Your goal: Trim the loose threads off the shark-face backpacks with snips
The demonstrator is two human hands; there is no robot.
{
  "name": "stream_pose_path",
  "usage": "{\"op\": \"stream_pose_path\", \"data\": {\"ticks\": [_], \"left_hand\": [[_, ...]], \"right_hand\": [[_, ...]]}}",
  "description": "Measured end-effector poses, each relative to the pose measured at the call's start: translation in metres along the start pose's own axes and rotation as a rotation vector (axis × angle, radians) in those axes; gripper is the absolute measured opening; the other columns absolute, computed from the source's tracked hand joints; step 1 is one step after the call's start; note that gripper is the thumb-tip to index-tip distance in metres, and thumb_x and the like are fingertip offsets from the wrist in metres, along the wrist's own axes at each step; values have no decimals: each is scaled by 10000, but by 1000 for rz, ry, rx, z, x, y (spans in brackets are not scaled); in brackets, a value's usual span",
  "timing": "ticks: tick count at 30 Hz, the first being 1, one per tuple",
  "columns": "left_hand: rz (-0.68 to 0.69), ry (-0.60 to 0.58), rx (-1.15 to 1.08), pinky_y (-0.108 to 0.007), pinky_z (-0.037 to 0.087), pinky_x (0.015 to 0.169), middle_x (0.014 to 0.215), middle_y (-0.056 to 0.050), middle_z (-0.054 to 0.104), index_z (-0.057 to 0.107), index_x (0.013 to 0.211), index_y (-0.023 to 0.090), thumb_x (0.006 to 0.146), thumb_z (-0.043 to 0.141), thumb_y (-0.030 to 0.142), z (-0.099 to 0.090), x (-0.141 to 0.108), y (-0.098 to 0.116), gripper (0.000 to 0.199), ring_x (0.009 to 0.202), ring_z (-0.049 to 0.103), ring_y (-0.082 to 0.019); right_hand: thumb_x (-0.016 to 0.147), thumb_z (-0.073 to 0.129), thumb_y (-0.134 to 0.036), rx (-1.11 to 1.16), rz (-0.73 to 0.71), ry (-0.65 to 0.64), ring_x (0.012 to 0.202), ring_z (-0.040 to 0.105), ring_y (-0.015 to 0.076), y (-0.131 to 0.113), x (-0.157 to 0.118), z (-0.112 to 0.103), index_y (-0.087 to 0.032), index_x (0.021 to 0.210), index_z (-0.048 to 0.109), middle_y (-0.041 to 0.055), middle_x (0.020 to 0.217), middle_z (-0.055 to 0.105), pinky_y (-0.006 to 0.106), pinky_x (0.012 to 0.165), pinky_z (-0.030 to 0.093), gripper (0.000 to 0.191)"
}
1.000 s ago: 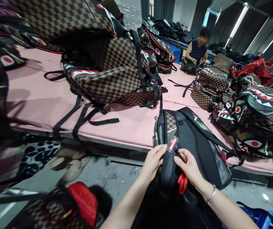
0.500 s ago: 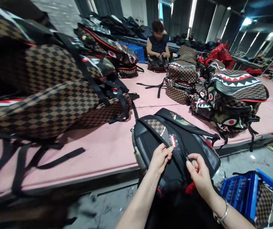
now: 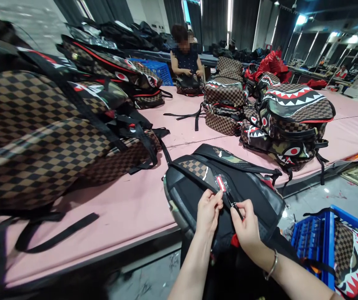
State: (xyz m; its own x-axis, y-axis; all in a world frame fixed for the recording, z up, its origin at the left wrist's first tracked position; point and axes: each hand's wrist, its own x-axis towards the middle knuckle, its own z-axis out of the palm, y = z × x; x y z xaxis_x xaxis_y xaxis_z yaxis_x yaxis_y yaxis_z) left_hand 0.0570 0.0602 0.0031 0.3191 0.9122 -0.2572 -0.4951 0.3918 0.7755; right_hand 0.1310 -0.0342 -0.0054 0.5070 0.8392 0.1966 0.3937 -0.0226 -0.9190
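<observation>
A black backpack with checkered and camouflage patches lies back side up at the table's near edge, its shoulder straps on top. My left hand is closed in a pinch at the lower end of a red-and-white label under clear plastic; what sits between the fingertips is too small to tell. To its right, my right hand is closed around small dark thread snips, whose tips point up-left toward the label. Something red shows below that hand.
Checkered backpacks are piled on the left of the pink table; more shark-mouth backpacks stand at right. A blue crate holding a bag is at lower right. Across the table, a person handles a dark bag.
The view has swung right, shifting the scene left. My right hand has come nearer the label, and the snips now show more clearly. My left hand keeps its pinch by the label.
</observation>
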Motion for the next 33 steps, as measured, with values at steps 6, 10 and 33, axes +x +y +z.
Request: {"op": "stream_pose_path", "data": {"ticks": [6, 10, 33], "left_hand": [[-2, -1, -1, -115, 287, 384, 603, 59, 493, 565, 751, 112, 542, 770, 228, 2, -5, 1, 315, 420, 366, 7], [2, 6, -3, -117, 287, 389, 624, 56, 504, 556, 746, 117, 535, 772, 233, 3, -6, 2, 324, 420, 369, 11], [41, 23, 25, -130, 263, 380, 547, 88, 421, 526, 723, 137, 552, 772, 283, 6, -11, -1, 333, 407, 339, 0]], "right_hand": [[870, 423, -287, -92, -76, 9, 516, 486, 107, 2, 1, 3, -184, 891, 455, -17, 616, 522, 214, 496, 332, 110], [878, 403, -284, -126, -89, 16, 513, 487, 111, 1, 0, 3, -184, 890, 448, -12, 611, 517, 218, 503, 343, 110], [867, 405, -279, -154, -85, 41, 496, 536, 123, -4, 5, 4, -183, 872, 455, 18, 638, 579, 215, 480, 368, 108]]}}
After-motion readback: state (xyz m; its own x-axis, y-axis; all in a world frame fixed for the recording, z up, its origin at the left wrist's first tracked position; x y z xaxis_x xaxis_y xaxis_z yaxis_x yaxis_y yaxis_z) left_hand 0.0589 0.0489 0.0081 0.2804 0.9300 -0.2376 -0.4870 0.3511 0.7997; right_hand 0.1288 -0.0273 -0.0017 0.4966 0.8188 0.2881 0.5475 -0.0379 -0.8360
